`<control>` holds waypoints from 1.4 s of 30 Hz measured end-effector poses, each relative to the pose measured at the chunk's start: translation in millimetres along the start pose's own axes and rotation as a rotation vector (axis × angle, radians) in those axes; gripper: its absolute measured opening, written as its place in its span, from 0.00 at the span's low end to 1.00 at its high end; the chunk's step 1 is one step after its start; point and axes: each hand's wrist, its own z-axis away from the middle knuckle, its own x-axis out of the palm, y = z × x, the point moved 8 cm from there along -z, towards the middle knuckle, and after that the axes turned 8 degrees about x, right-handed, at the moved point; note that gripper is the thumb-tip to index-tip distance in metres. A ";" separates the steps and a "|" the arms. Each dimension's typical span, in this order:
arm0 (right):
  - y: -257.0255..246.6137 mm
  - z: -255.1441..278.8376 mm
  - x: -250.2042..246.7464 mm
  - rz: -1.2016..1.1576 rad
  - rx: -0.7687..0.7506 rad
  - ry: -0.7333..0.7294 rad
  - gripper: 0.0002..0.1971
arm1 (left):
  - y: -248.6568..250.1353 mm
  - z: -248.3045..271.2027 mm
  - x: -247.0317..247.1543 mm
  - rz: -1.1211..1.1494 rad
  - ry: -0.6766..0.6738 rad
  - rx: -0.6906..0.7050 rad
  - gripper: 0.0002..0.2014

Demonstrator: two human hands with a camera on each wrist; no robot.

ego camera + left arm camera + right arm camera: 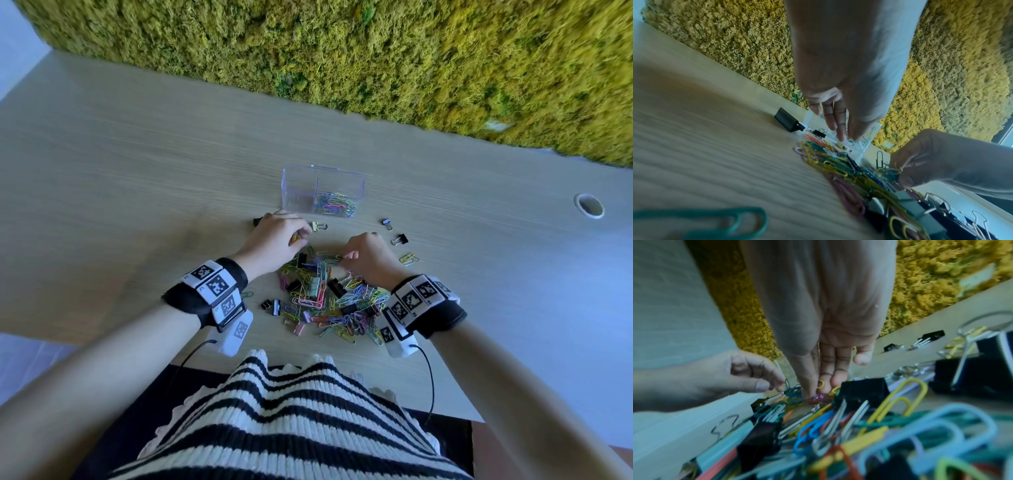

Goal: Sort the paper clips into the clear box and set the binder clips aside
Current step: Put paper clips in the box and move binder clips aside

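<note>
Head view shows your two hands working at the far edge of a mixed heap (329, 301) of coloured paper clips and binder clips on the table (137, 164), just in front of your striped top (274, 421). Loose strays ring the heap: a gold binder clip (318, 226) just beside your left hand (274, 240), a black binder clip (257, 221) partly hidden behind that hand, two small black binder clips (394, 231) to the right, a few yellow paper clips (409, 258) near them, and a lone green paper clip (701, 222) on the left, close to the wrist camera. Your left hand has its fingers curled round what looks like a few coloured clips; the wrist view is too blurred to confirm it. Your right hand (366, 255) pinches a small bunch of clips between thumb and fingertips at the top of the heap, other clips tangled beneath it. The clear box (323, 188) stands just beyond your hands, open at the top, split by a divider; the right compartment holds a layer of coloured paper clips (335, 205), the left one looks bare. Black binder clips lie buried among the paper clips in the heap, with a pale green one (313, 286) and a pink one (299, 328). The table is pale wood grain with a round cable hole (589, 205) at the right, and a wall of yellow-green moss (376, 51) runs along its far edge.
</note>
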 end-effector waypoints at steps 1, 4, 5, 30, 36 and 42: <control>2.6 0.6 -2.1 -0.041 0.014 0.001 0.06 | -0.6 0.0 1.6 -0.025 -0.022 -0.005 0.09; 8.7 3.7 -11.5 -0.150 0.005 0.021 0.07 | 0.5 0.8 8.6 -0.141 -0.119 0.007 0.15; 10.2 5.1 -16.5 -0.180 -0.001 0.035 0.07 | 2.8 1.5 11.2 -0.185 -0.156 0.026 0.17; -54.5 -27.5 -81.2 0.061 -0.309 0.393 0.08 | -26.4 24.8 -18.1 -0.337 -0.122 -0.152 0.16; -32.7 -25.7 -13.0 0.162 -0.189 0.098 0.15 | -14.0 34.6 -1.1 -0.363 -0.253 -0.077 0.20; -13.1 -17.4 25.3 0.273 -0.241 -0.029 0.29 | 4.0 32.7 16.1 -0.327 -0.337 0.035 0.19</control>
